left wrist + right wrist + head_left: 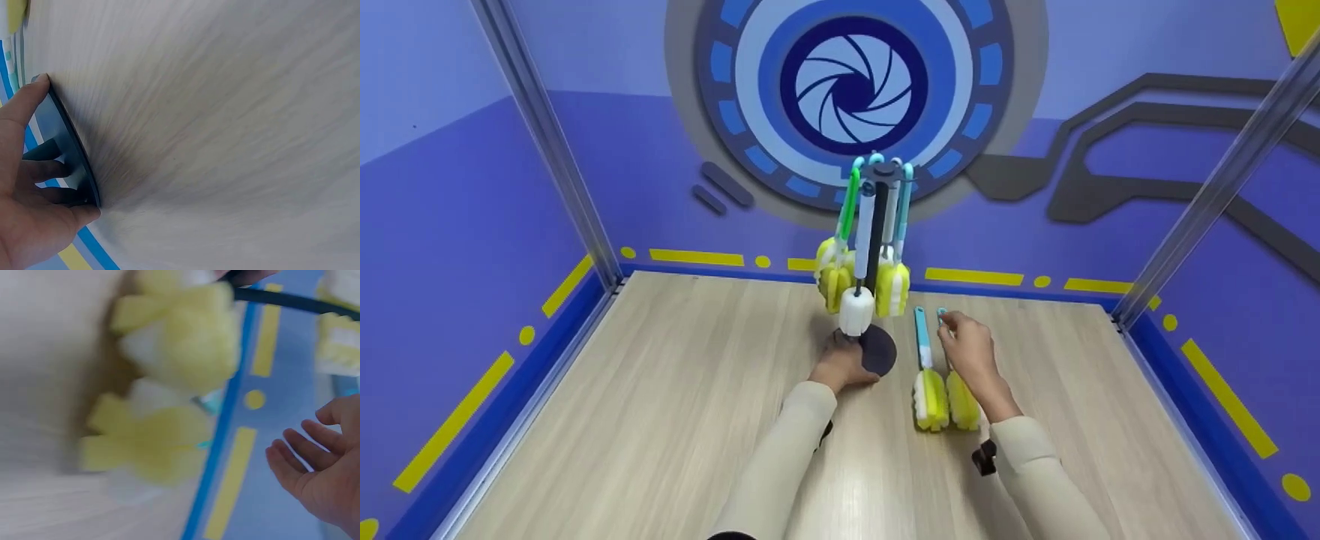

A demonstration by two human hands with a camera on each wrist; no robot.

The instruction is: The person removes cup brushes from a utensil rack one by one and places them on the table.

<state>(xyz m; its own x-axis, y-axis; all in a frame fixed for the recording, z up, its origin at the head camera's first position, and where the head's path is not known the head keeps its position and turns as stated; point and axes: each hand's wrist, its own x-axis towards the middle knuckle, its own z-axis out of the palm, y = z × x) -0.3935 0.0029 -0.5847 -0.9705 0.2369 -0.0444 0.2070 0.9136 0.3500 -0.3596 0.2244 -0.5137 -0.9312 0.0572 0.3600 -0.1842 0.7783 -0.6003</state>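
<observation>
My left hand (844,364) holds the round dark base (879,351) of a black hanging stand, its thumb and fingers spread across to the rim in the left wrist view. Several sponge-headed bottle brushes hang from the stand's top, among them a white one (856,311) and a green-handled one (850,202). On the table to the right lie two blue-handled bottle brushes with yellow-and-white heads, a left one (931,401) and a right one (963,405). My right hand (971,349) hovers over the right brush's handle, partly hiding it; in the right wrist view its fingers are loosely bent and hold nothing.
The wooden tabletop (682,397) is bounded by blue walls at the back and both sides. Metal posts rise at the back left (551,135) and back right (1207,195) corners. The hanging brushes stand above the left hand, close to the back wall in the head view.
</observation>
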